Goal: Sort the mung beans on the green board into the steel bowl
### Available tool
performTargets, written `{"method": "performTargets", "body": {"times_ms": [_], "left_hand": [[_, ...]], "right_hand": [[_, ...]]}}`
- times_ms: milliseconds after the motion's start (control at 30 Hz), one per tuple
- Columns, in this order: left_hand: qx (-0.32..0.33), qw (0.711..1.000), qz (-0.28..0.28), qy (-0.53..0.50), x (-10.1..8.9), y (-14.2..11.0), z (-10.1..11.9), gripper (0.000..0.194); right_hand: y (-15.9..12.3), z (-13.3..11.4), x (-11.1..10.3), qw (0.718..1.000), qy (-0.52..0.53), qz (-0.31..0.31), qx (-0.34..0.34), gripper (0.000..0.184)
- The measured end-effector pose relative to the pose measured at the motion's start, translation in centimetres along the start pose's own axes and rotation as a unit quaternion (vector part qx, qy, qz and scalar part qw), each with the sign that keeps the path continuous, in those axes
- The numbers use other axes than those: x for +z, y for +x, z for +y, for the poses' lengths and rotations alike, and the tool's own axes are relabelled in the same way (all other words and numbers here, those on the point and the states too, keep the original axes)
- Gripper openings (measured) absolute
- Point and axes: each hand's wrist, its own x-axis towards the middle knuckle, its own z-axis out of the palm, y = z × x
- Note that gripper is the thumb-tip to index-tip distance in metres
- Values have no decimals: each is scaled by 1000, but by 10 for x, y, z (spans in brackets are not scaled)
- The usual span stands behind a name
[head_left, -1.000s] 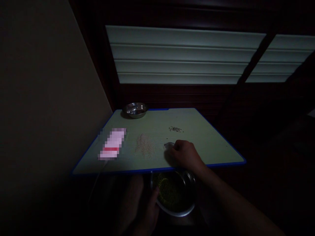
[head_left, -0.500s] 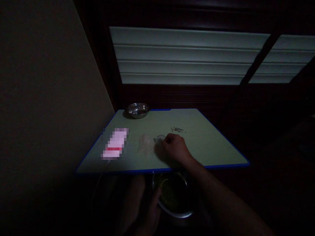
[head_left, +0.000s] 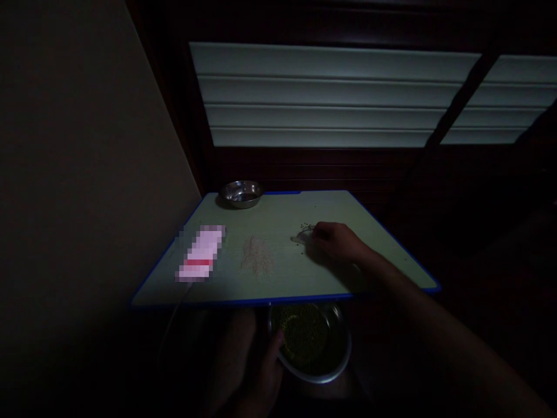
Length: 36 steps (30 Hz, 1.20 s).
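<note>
My right hand [head_left: 337,241] rests on the pale green table [head_left: 369,244], fingers closed on a small spoon-like thing [head_left: 299,237] whose tip lies beside a little scatter of dark seeds [head_left: 307,226]. A pile of white grains [head_left: 257,255] lies to its left. Below the table's front edge my left hand [head_left: 263,371] grips the rim of a steel bowl [head_left: 337,363] filled with green lentils [head_left: 304,334].
A smaller steel bowl [head_left: 241,193] stands at the table's back left corner. A pink blurred packet [head_left: 201,253] lies near the left edge, with a thin cord hanging off the front. A wall is on the left, a shuttered window behind. The room is very dark.
My right hand moved from beside the white grain pile back and to the right, up to the dark seeds. The left hand and lentil bowl stayed put.
</note>
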Motion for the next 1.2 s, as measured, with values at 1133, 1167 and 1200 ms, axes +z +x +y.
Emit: {"method": "performTargets", "body": {"times_ms": [1133, 1167, 1200], "left_hand": [[-10, 1000, 11, -18, 7, -7, 9, 70], [-1, 1000, 12, -17, 8, -8, 10, 69], [5, 1000, 11, -17, 9, -8, 11, 69]], "right_hand": [[-38, -57, 23, 984, 50, -13, 172, 8], [-35, -61, 27, 985, 51, -9, 164, 8], [-34, -65, 31, 987, 54, -2, 154, 8]]}}
